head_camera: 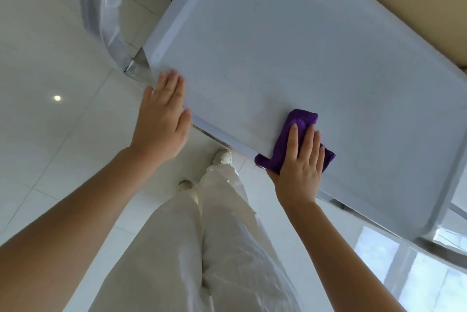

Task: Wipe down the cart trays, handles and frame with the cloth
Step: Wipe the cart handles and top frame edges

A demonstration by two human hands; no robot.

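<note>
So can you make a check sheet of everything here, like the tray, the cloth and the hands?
Surface: top cart tray, pale grey, bare apart from the cloth.
Job's things: purple cloth folded, lying on the tray's near edge.
Clutter: nothing seen.
Hands: right hand flat, pressing the cloth; left hand open, resting on the tray's near corner.
Cables: nothing seen.
Surroundings: shiny cart handle, glossy white floor tiles, white trousers.

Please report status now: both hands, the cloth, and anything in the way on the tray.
Left hand flat on tray corner, steadying. Right hand presses purple cloth on near edge of tray. Nothing in the way on tray.
</note>
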